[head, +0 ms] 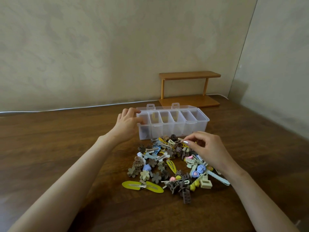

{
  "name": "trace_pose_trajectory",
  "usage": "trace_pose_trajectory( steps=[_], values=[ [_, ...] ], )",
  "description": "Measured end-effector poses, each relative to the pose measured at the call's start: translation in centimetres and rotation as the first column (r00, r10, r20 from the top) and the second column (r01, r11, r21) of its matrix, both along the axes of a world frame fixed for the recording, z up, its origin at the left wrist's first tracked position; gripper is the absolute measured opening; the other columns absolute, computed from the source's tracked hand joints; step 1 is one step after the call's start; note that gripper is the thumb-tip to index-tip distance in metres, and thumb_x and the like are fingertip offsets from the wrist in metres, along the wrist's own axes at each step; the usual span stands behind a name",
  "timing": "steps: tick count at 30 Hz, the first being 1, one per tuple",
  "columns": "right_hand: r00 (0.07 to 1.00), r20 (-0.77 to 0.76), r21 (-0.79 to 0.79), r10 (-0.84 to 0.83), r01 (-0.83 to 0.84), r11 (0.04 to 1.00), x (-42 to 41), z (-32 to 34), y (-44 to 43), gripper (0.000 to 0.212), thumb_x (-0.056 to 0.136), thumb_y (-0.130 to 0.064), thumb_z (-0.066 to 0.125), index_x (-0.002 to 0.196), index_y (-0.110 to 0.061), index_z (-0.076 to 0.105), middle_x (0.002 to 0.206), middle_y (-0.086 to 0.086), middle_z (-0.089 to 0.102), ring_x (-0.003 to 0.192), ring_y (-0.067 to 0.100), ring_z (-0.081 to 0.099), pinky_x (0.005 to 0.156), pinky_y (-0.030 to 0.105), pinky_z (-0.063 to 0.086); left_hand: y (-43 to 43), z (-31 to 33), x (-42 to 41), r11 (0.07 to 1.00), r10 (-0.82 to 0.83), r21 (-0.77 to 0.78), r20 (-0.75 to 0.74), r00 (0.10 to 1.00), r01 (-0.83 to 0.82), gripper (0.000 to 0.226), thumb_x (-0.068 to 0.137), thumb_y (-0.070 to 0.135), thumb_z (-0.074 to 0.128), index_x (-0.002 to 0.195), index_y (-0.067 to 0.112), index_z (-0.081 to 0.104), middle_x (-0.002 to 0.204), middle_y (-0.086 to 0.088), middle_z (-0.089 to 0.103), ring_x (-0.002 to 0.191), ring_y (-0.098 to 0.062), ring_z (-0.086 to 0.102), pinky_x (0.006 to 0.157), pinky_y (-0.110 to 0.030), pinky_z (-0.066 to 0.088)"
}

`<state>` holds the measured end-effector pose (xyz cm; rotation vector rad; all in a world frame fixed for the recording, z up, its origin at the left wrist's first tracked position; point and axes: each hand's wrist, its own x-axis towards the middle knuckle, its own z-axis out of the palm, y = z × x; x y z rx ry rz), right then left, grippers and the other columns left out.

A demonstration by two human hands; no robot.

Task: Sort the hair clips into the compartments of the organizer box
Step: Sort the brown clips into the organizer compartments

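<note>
A clear plastic organizer box (203, 121) with several compartments stands open on the brown table. Dark items show through the wall of its leftmost compartment. A pile of hair clips (172, 164) in brown, yellow, blue and cream lies just in front of it. My left hand (127, 123) grips the box's left end, thumb over the rim. My right hand (207, 150) hovers over the pile's far right part, with thumb and forefinger pinched at a small cream clip (181, 140).
A small wooden two-tier shelf (189, 88) stands behind the box against the wall. Two yellow snap clips (142, 186) lie at the pile's near-left edge. Walls close in behind and to the right.
</note>
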<state>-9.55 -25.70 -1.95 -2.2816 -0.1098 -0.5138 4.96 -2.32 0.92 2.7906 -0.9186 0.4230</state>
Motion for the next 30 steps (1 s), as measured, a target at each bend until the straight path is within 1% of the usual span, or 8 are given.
trace_pose_trajectory(
  steps=[6, 11, 14, 18, 20, 24, 27, 30],
  values=[
    [1.000, 0.000, -0.008, 0.000, 0.000, 1.000, -0.08, 0.05, -0.02, 0.009, 0.087, -0.023, 0.064, 0.093, -0.024, 0.071, 0.082, -0.013, 0.066, 0.071, 0.010, 0.059, 0.065, 0.025, 0.050, -0.01, -0.31, 0.03, 0.996, 0.033, 0.079, 0.039, 0.999, -0.036, 0.052, 0.086, 0.000, 0.041, 0.131, 0.028, 0.045, 0.147, -0.008, 0.021, 0.133, -0.030, 0.018, 0.107, -0.041, 0.023],
    [1.000, 0.001, -0.006, -0.005, 0.005, 1.000, -0.08, 0.04, -0.07, 0.008, 0.087, -0.024, 0.064, 0.091, -0.026, 0.071, 0.081, -0.011, 0.066, 0.070, 0.010, 0.058, 0.065, 0.025, 0.049, -0.03, -0.35, 0.02, 0.998, 0.019, -0.064, 0.079, 0.997, -0.014, 0.038, 0.085, -0.001, 0.042, 0.117, 0.019, 0.052, 0.143, -0.008, 0.029, 0.129, -0.028, 0.024, 0.103, -0.038, 0.027],
    [1.000, 0.002, -0.017, -0.006, 0.006, 1.000, -0.09, 0.04, -0.04, 0.007, 0.087, -0.024, 0.064, 0.091, -0.026, 0.070, 0.082, -0.011, 0.066, 0.070, 0.010, 0.059, 0.065, 0.024, 0.049, -0.15, -0.62, 0.10, 1.000, -0.007, -0.019, 0.057, 0.998, 0.008, 0.048, 0.085, -0.003, 0.041, 0.124, 0.024, 0.049, 0.144, -0.008, 0.026, 0.130, -0.028, 0.023, 0.103, -0.038, 0.026],
    [1.000, -0.002, -0.027, -0.005, 0.005, 1.000, -0.08, 0.04, -0.05, 0.007, 0.087, -0.024, 0.064, 0.091, -0.026, 0.070, 0.082, -0.012, 0.066, 0.071, 0.011, 0.059, 0.065, 0.023, 0.049, -0.20, -0.34, -0.06, 0.994, -0.008, -0.109, 0.134, 0.991, 0.023, 0.035, 0.083, -0.002, 0.045, 0.112, 0.017, 0.052, 0.139, -0.008, 0.033, 0.125, -0.026, 0.027, 0.100, -0.034, 0.027],
    [1.000, -0.002, -0.024, -0.004, 0.004, 1.000, -0.10, 0.04, -0.08, 0.008, 0.087, -0.024, 0.064, 0.091, -0.026, 0.071, 0.082, -0.012, 0.066, 0.072, 0.011, 0.059, 0.065, 0.024, 0.049, -0.19, -0.26, -0.02, 0.994, -0.006, -0.104, 0.155, 0.988, 0.022, 0.034, 0.083, -0.001, 0.046, 0.112, 0.017, 0.053, 0.139, -0.008, 0.033, 0.125, -0.026, 0.027, 0.100, -0.034, 0.027],
    [1.000, -0.002, -0.021, -0.003, 0.002, 1.000, -0.13, 0.08, -0.05, 0.007, 0.087, -0.025, 0.064, 0.090, -0.027, 0.070, 0.082, -0.011, 0.066, 0.071, 0.009, 0.059, 0.065, 0.024, 0.049, -0.14, -0.86, 0.02, 0.999, -0.014, 0.044, 0.083, 0.996, 0.010, 0.041, 0.087, 0.006, 0.048, 0.125, 0.022, 0.053, 0.144, -0.006, 0.027, 0.130, -0.027, 0.021, 0.105, -0.038, 0.023],
    [1.000, -0.002, -0.027, -0.004, 0.004, 1.000, -0.13, 0.10, -0.07, 0.007, 0.087, -0.025, 0.064, 0.091, -0.028, 0.069, 0.082, -0.012, 0.066, 0.072, 0.009, 0.059, 0.066, 0.023, 0.050, -0.10, -0.31, -0.18, 0.999, -0.030, -0.014, 0.159, 0.987, 0.032, 0.040, 0.085, 0.004, 0.050, 0.120, 0.022, 0.056, 0.144, -0.006, 0.029, 0.130, -0.026, 0.023, 0.104, -0.036, 0.023],
    [1.000, 0.001, -0.027, -0.003, 0.003, 1.000, -0.14, 0.15, -0.07, 0.007, 0.087, -0.025, 0.064, 0.090, -0.028, 0.069, 0.082, -0.013, 0.066, 0.072, 0.008, 0.059, 0.066, 0.023, 0.049, -0.27, 0.02, -0.36, 0.997, -0.019, -0.067, 0.176, 0.984, 0.031, 0.054, 0.081, -0.002, 0.048, 0.129, 0.024, 0.048, 0.144, -0.006, 0.028, 0.131, -0.026, 0.022, 0.104, -0.036, 0.023]
  ],
)
